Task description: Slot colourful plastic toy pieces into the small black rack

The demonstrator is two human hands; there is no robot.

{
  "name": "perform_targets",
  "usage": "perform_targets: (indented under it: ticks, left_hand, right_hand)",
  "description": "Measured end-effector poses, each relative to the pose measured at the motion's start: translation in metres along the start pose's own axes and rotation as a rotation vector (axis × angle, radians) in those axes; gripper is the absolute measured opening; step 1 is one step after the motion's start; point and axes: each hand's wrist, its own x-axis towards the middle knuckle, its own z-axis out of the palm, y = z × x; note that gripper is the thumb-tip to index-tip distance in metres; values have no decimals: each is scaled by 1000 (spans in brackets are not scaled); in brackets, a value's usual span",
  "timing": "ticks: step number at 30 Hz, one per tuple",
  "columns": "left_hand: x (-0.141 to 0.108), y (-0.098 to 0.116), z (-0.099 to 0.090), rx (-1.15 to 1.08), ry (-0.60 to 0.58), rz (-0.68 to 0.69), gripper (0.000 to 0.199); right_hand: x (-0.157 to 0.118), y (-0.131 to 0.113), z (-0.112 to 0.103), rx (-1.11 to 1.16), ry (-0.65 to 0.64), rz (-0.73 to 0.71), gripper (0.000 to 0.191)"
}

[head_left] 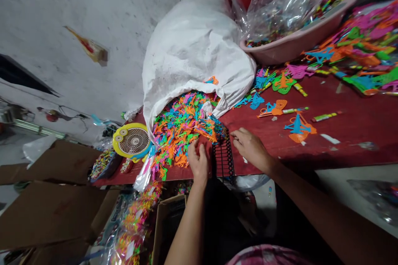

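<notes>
At the left end of the surface (pixel 367 126) stands a yellow fan (pixel 133 141). Beside it, a white sack (pixel 192 45) leans against the wall, mouth towards the near edge, and small coloured plastic pieces (pixel 175 132) spill from it almost to that edge.

The left hand (pixel 198 161) is at the right fringe of the spill, thumb and fingers parted, with nothing seen between them. Keeping that wrist low and inside the near edge should stop strays sliding off towards the carton (pixel 171 219) below.

Next comes a black wire rack (pixel 223 159), running from the near edge inwards, with a clump of coloured pieces (pixel 211 127) at its far end. Such thin shapes look apt to snag on each other and on the wires, so it seems best to steady the rack with one hand and free pieces upward, without dragging them sideways.

The right hand (pixel 252 149) is just right of the rack, fingers loosely bent and apparently empty; whether the fingertips touch the rack I cannot tell. Further right, butterfly-shaped pieces (pixel 298 127) lie flat, well apart from the rack; that gap is worth preserving so the two lots stay unmixed.
</notes>
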Motion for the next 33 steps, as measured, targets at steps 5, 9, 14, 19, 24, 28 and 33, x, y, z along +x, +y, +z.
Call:
perform_targets:
  ticks: [5, 9, 14, 19, 24, 28, 33]
  left_hand:
    - [-16, -23, 26, 8, -285, 49, 37]
    - [-27, -6, 34, 61, -252, 59, 38]
    - [-35, 11, 31, 52, -275, 59, 24]
    - [-21, 1, 34, -91, -281, -17, 9]
    - [-6, -13, 51, -438, -293, -127, 19]
    - [-1, -11, 58, -509, -297, -205, 21]
    - [2, -9, 56, -377, -294, -143, 18]
  right_hand:
    - [-1, 2, 1, -53, -13, -27, 33]
    - [6, 4, -2, -35, -20, -16, 31]
    - [28, 14, -19, -31, -86, 27, 27]
    - [41, 27, -29, 72, -189, 124, 26]
    - [41, 30, -29, 151, -238, 138, 22]
    - [42, 19, -26, -61, -180, 38, 10]
    - [40, 9, -20, -410, -158, -77, 18]
